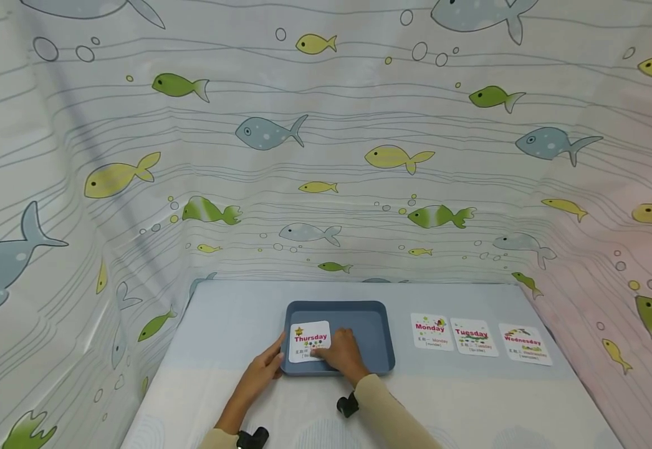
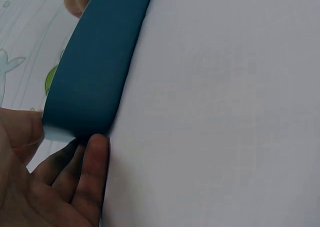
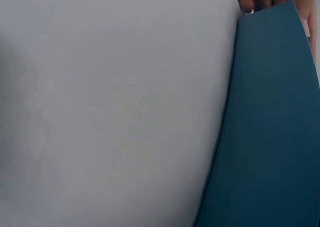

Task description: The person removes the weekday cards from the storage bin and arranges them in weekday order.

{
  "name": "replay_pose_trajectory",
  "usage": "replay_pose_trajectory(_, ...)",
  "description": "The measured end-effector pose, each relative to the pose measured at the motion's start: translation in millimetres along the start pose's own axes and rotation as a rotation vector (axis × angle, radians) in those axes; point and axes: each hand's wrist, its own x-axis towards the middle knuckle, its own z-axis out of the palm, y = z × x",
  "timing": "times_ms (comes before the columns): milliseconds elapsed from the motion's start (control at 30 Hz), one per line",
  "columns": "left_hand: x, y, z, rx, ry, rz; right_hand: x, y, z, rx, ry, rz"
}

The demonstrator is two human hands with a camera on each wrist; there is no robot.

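Note:
A blue-grey tray (image 1: 372, 333) lies on the table, and a white card printed "Thursday" (image 1: 309, 337) is in its left half. My left hand (image 1: 261, 369) holds the tray's left side near the front corner; in the left wrist view its thumb is at the rim and its fingers (image 2: 95, 159) are at the base. Reaching over the front rim, my right hand (image 1: 346, 354) pinches the card by its lower right part, thumb across the card's face. The right wrist view shows the tray's outer wall (image 3: 270, 117), not the right hand's fingers.
To the right of the tray, cards printed "Monday" (image 1: 431, 333), "Tuesday" (image 1: 474, 338) and "Wednesday" (image 1: 525, 345) lie in a row, face up. A pale cloth covers the table (image 1: 219, 337). Fish-patterned curtains (image 1: 354, 125) enclose its back and sides.

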Motion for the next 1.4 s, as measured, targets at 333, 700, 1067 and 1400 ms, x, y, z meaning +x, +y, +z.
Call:
replay_pose_trajectory(333,-0.9,-0.8,-0.7,-0.003,0.002,0.014,-1.2,-1.2,1.8,-0.014,0.025,-0.008)
replay_pose_trajectory(700,-1.2,-0.9,-1.3,0.012,0.015,0.001,-1.4,-5.8,2.7,0.004,0.031,0.044)
replay_pose_trajectory(1067,-0.4,-1.6,-1.8,0.017,0.017,0.009,-0.6,-4.1,1.8,0.026,0.014,0.071)
replay_pose_trajectory(1400,-0.4,-2.8,-1.2,-0.015,0.004,0.021,1.1,0.4,-1.9,0.207,-0.007,0.175)
